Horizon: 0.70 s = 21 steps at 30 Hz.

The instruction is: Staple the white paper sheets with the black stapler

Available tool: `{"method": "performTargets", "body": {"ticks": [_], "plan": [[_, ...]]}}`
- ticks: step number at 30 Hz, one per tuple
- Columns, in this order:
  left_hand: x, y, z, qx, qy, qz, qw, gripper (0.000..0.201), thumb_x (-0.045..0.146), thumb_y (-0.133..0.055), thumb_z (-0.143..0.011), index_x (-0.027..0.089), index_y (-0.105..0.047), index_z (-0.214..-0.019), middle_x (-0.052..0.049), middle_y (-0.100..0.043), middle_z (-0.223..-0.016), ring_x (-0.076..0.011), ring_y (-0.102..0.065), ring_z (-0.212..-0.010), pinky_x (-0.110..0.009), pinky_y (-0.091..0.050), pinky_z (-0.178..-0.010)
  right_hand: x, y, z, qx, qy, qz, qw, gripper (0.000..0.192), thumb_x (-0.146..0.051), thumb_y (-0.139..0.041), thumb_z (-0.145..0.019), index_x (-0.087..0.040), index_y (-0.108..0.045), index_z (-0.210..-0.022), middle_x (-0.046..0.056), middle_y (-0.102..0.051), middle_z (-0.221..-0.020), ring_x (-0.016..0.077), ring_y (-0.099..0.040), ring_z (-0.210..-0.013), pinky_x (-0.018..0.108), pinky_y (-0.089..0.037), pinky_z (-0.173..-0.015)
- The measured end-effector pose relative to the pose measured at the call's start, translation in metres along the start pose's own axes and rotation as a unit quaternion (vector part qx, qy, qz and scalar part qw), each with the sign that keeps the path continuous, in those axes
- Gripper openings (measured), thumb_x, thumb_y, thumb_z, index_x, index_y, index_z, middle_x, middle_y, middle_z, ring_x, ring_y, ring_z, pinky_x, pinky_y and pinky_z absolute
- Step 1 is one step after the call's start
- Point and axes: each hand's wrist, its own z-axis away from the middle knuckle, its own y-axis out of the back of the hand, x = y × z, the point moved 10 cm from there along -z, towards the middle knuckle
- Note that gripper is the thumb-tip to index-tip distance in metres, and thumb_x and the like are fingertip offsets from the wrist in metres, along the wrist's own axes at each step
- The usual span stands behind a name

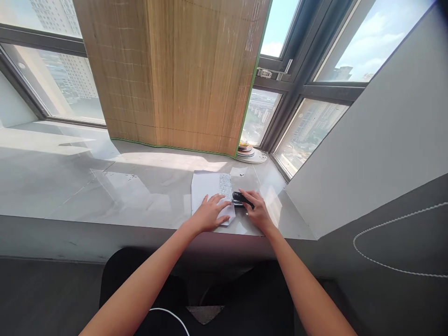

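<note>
A small stack of white paper sheets (211, 186) with printed text along its right side lies on the grey windowsill (105, 186). My left hand (211, 213) rests flat on the paper's near part, fingers spread. My right hand (257, 210) presses down on a black stapler (240, 198), which sits at the paper's right edge.
A bamboo blind (175, 74) hangs over the middle window, down to the sill. A stack of plates or discs (249, 152) sits at the back right corner near the window. A grey wall (378, 140) closes in the right side. The sill's front edge runs just under my wrists.
</note>
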Motion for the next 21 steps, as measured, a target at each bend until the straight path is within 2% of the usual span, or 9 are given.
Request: {"method": "performTargets", "body": {"ticks": [3,5,13,21], "plan": [[0.003,-0.006,0.004,-0.01,-0.006,0.006,1.0,0.048,0.053,-0.055,-0.1,0.045,-0.054,-0.148,-0.007,-0.04,-0.165,-0.0404,-0.034,-0.152,-0.076,-0.019,-0.119,-0.002,-0.003,0.0,0.0,0.005,0.074,0.997,0.053,-0.015,-0.047,-0.098,-0.034,-0.061,-0.146,0.008,-0.065,-0.124,0.0276,-0.06,-0.109,0.047,-0.05,-0.1],[0.001,-0.008,0.004,-0.01,0.004,0.004,1.0,0.048,0.053,-0.053,-0.101,0.048,-0.053,-0.148,-0.005,-0.036,-0.167,-0.0432,-0.03,-0.154,-0.079,-0.015,-0.118,-0.003,-0.002,0.001,0.007,0.005,0.094,0.996,0.053,-0.015,-0.046,-0.098,-0.033,-0.062,-0.146,0.009,-0.064,-0.122,0.0281,-0.06,-0.108,0.047,-0.05,-0.099],[0.003,-0.011,0.004,-0.02,0.021,0.006,1.0,0.05,0.053,-0.051,-0.101,0.048,-0.05,-0.151,0.0,-0.037,-0.168,-0.044,-0.026,-0.155,-0.078,-0.011,-0.121,-0.001,-0.003,0.001,0.04,-0.03,0.04,0.998,0.052,-0.016,-0.045,-0.097,-0.032,-0.065,-0.143,0.009,-0.063,-0.114,0.0271,-0.057,-0.105,0.047,-0.051,-0.1],[0.001,-0.013,0.004,-0.009,0.025,0.017,1.0,0.049,0.052,-0.052,-0.101,0.046,-0.052,-0.15,-0.001,-0.038,-0.167,-0.0432,-0.027,-0.155,-0.078,-0.009,-0.121,-0.006,-0.009,0.003,0.039,-0.019,0.064,0.997,0.052,-0.017,-0.041,-0.099,-0.031,-0.064,-0.143,0.01,-0.06,-0.117,0.028,-0.053,-0.106,0.049,-0.052,-0.1]]}}
